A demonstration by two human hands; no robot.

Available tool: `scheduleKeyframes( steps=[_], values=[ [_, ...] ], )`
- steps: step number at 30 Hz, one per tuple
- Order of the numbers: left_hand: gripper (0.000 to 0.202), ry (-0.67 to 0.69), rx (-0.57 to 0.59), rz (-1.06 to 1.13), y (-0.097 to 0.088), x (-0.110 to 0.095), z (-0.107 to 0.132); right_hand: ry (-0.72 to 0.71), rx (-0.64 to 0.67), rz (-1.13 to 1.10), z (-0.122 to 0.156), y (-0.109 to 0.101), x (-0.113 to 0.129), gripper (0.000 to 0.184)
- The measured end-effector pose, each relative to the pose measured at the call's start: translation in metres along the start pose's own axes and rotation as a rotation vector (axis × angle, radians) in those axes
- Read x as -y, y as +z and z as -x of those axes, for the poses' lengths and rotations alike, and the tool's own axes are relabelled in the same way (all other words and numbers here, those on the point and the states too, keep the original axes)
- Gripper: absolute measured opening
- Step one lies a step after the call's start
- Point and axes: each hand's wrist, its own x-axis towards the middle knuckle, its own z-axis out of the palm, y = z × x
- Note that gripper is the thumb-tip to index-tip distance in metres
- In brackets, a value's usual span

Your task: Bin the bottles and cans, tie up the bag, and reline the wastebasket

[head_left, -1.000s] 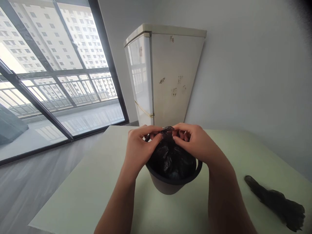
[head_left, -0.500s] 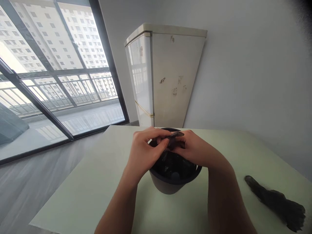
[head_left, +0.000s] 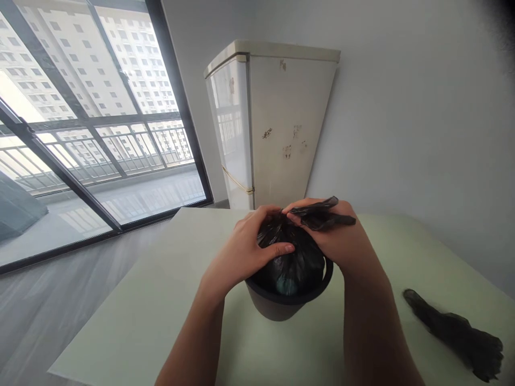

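A small grey bin (head_left: 270,304) with a dark rim stands on a pale table (head_left: 161,316). A full black plastic bag (head_left: 295,262) bulges out of its top. My left hand (head_left: 245,252) is wrapped round the bag's left side, thumb pressed on its front. My right hand (head_left: 341,238) grips the gathered neck of the bag, and the loose black ends stick out to the right over its back. Both hands are closed on the bag.
A crumpled spare black bag (head_left: 458,332) lies on the table at the right. Behind the table stands a white fridge (head_left: 273,128) against a grey wall. A large window (head_left: 88,118) with dark frames fills the left.
The bag's body has risen out of the bin. My right hand has pulled the bag's ends over to the right, and my left hand has moved down onto the bag's side.
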Motion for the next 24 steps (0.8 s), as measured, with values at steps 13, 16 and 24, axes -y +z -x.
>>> scheduleKeyframes(
  steps=[13, 16, 24],
  values=[
    [0.019, -0.013, -0.103, -0.033, 0.003, 0.0, -0.006, -0.048, 0.113, -0.047, 0.003, 0.001, 0.001, 0.018],
    [0.017, -0.009, -0.122, -0.034, 0.003, -0.001, -0.006, -0.068, 0.125, -0.036, 0.002, 0.002, -0.001, 0.02],
    [0.017, -0.047, -0.245, -0.067, 0.002, 0.008, -0.007, 0.011, 0.105, 0.122, -0.004, -0.001, 0.0, 0.017]
  ],
)
